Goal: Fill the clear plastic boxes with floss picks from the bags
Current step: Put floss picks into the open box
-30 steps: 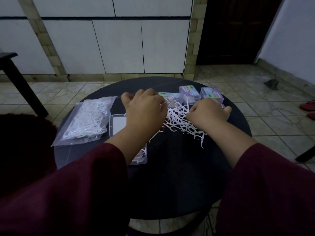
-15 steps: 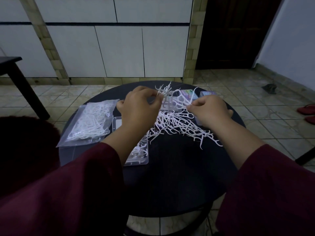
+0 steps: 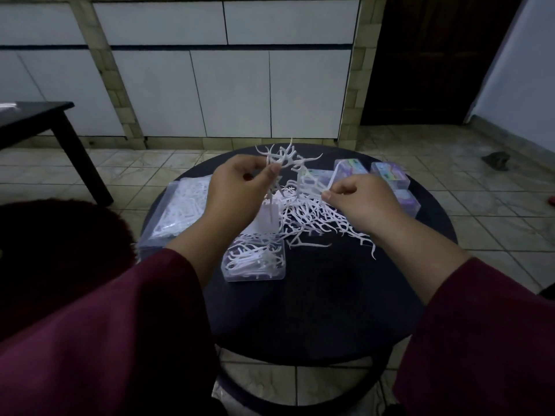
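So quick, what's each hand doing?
Left hand: holding a bunch of floss picks.
Right hand: fingers pinching one floss pick.

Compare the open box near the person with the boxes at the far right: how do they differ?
The open box lies uncovered, with white floss picks heaped loosely inside; the far boxes are closed, with colourful labels on top. The open box sits nearer, by the left hand. Both are clear plastic.

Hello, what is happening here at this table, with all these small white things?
A person is sorting floss picks. The left hand holds a bunch of picks raised above the round table; the right hand pinches a single pick. A loose pile lies beneath, an open clear box is partly filled, and a bag sits at left.
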